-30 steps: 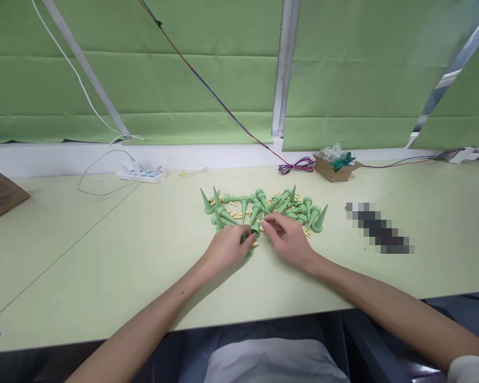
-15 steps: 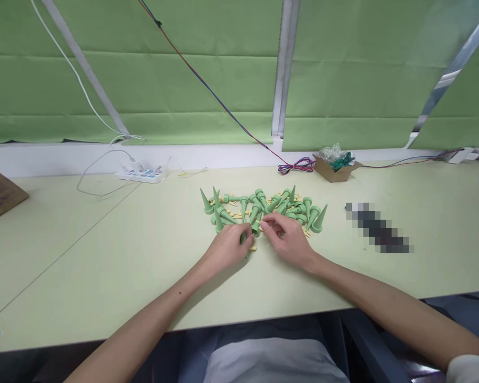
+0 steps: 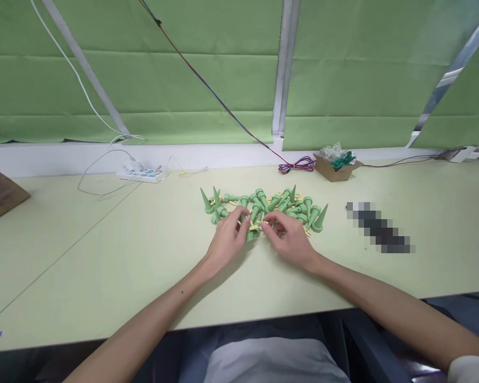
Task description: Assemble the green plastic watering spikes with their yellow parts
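My left hand [image 3: 230, 234] is pinched around a green watering spike [image 3: 250, 236], its wide collar showing below the thumb and the rest hidden by the fingers. Between thumb and fingertips of my right hand [image 3: 289, 236] is a small yellow valve [image 3: 258, 227], reaching across toward the collar. Whether the two parts touch, I cannot tell. Just beyond both hands lies a loose pile of green spikes [image 3: 271, 203] mixed with several yellow valves. A few spikes stand point up at the pile's ends, such as one green spike [image 3: 320, 219] on the right.
A small cardboard box [image 3: 335, 171] with clear and green plastic stands at the back, beside a coiled red-blue cable [image 3: 297, 165]. Further left are a power strip [image 3: 143, 174] and a brown object [image 3: 2, 194]. A pixelated dark item [image 3: 379, 229] lies right on the table [image 3: 104, 266].
My left hand has turned and lifted slightly, moving the green spike so its collar now shows beside the yellow valve. The right hand has stayed nearly still.
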Demonstrator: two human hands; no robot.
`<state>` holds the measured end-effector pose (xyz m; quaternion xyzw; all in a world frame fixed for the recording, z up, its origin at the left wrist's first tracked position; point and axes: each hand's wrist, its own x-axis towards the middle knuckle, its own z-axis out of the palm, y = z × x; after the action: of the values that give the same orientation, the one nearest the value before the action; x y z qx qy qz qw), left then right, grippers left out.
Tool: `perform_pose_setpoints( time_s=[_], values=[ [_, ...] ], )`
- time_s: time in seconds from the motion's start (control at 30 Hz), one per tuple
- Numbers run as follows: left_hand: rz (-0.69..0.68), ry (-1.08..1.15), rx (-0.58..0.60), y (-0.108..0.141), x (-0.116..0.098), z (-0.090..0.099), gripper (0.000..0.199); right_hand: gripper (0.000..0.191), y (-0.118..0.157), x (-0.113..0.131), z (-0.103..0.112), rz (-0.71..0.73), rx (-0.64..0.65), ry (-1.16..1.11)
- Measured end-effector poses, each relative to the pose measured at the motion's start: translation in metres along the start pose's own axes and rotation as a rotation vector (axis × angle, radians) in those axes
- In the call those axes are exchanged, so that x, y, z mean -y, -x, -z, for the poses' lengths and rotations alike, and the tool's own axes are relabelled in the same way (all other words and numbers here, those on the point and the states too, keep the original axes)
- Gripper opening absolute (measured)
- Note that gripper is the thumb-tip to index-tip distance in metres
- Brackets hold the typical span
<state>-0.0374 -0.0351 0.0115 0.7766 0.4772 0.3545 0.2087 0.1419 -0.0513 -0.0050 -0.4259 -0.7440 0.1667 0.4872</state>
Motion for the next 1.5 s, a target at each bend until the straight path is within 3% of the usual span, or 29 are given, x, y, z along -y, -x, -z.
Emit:
perform_pose_setpoints(
  time_s=[0.53,0.97,1.2,1.5],
  values=[
    [0.011,0.004,-0.032,0.0003,-0.0014,-0.0006,0.023,0.01,0.0011,-0.002,-0.0026,-0.002,0.042,-0.036],
    [0.031,0.141,-0.078,0.0023,-0.0063,-0.0003,0.041,0.012,0.0014,-0.0031,-0.0018,0.015,0.094,-0.038],
    [0.083,0.292,-0.013,-0.0015,-0.0003,-0.0028,0.032,0.012,0.0013,-0.0046,-0.0015,0.011,0.09,-0.031],
    [0.127,0.519,0.089,-0.0004,-0.004,-0.0045,0.038,0.011,0.0007,-0.0051,-0.0021,0.007,0.07,-0.025]
  ],
)
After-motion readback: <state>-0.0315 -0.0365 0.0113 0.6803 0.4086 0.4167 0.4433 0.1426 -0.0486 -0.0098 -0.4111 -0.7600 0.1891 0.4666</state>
